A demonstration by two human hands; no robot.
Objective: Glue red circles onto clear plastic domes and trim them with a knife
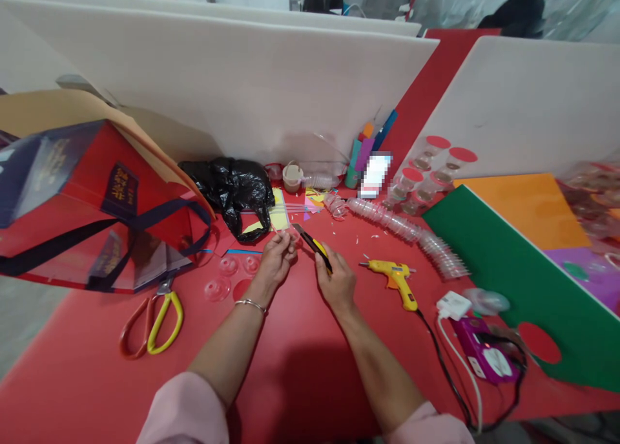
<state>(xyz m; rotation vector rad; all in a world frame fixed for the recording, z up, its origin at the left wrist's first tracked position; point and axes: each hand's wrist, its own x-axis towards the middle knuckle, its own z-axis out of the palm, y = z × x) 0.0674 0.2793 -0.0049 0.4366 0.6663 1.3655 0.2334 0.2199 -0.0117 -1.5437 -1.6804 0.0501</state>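
My right hand (334,279) is closed round a black and yellow utility knife (312,243), whose blade points up and left. My left hand (276,258) pinches a small clear plastic piece (289,234) that lies on the red table (290,366). The knife tip touches or nearly touches that piece. A thin bracelet sits on my left wrist. Clear plastic discs (227,276) lie just left of my left hand.
Scissors (155,315) with orange and yellow handles lie at the left. A red bag (87,198) and a black plastic bag (235,189) stand behind. A yellow glue gun (394,279), rows of clear cups (411,231), a green sheet (513,289) and a purple device (484,353) lie to the right.
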